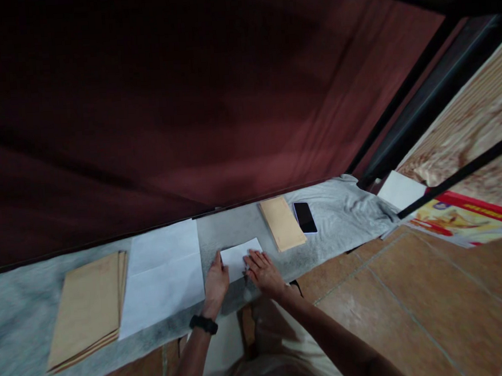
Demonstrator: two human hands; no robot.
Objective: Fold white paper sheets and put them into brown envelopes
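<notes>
A small white folded paper (237,260) lies on the grey cloth in front of me. My left hand (217,281) grips its left edge, thumb and fingers closed at the side. Across its right part rests my right hand (264,274), with fingers laid out on the surface. To the right of the paper is a small stack of brown envelopes (282,223). On the left, large white sheets (165,274) with a crease across the middle lie flat, beside a stack of larger brown envelopes (87,305).
A dark phone (305,217) lies right of the small envelopes. The grey cloth (342,210) covers a long narrow surface against a dark red panel (229,126). Black bars (421,101) stand at the right, near a red and yellow printed box (455,219) on the tiled floor (371,305).
</notes>
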